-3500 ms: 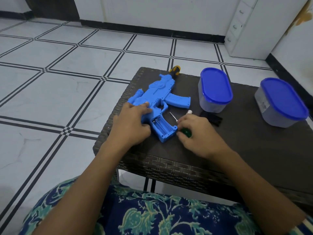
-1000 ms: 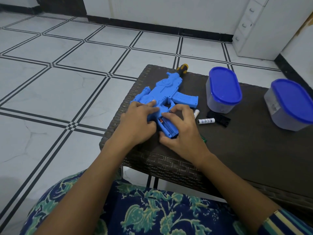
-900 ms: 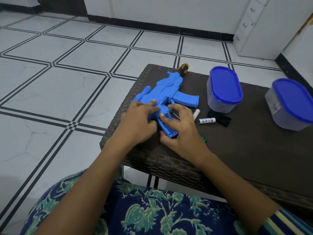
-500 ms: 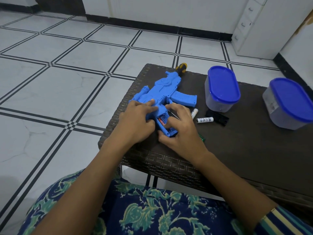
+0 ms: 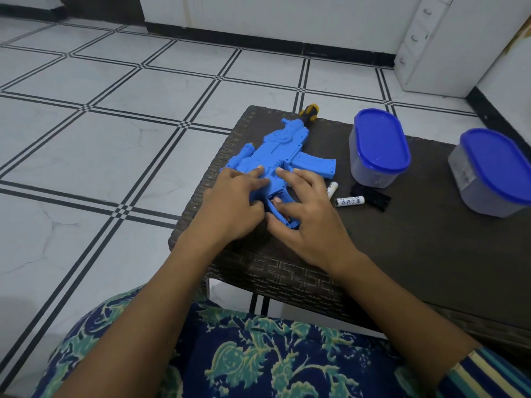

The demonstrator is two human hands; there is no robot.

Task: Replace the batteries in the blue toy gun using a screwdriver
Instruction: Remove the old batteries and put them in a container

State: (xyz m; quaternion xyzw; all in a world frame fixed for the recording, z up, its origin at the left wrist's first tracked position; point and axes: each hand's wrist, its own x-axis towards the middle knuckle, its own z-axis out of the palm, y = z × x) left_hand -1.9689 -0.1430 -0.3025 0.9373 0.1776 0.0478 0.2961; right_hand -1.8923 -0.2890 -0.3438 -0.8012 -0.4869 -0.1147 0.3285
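Head view: what's on the table?

A ribbed, moulded-plastic blue toy gun (image 5: 284, 156) lies flat at the left corner of the dark woven table (image 5: 416, 254). Two white cylindrical batteries (image 5: 349, 201) lie just to its right.

And the hands?

The left hand (image 5: 232, 202) lies flat, fingers straight, pressing the gun's body. The right hand (image 5: 313, 216) is spread and uncurled, with a fingertip in the open battery compartment (image 5: 283, 208).

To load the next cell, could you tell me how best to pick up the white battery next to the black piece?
Pinch the white battery at mid-length from above, across its near and far sides: it lies flat, crosswise, and the black piece crowds its right end.
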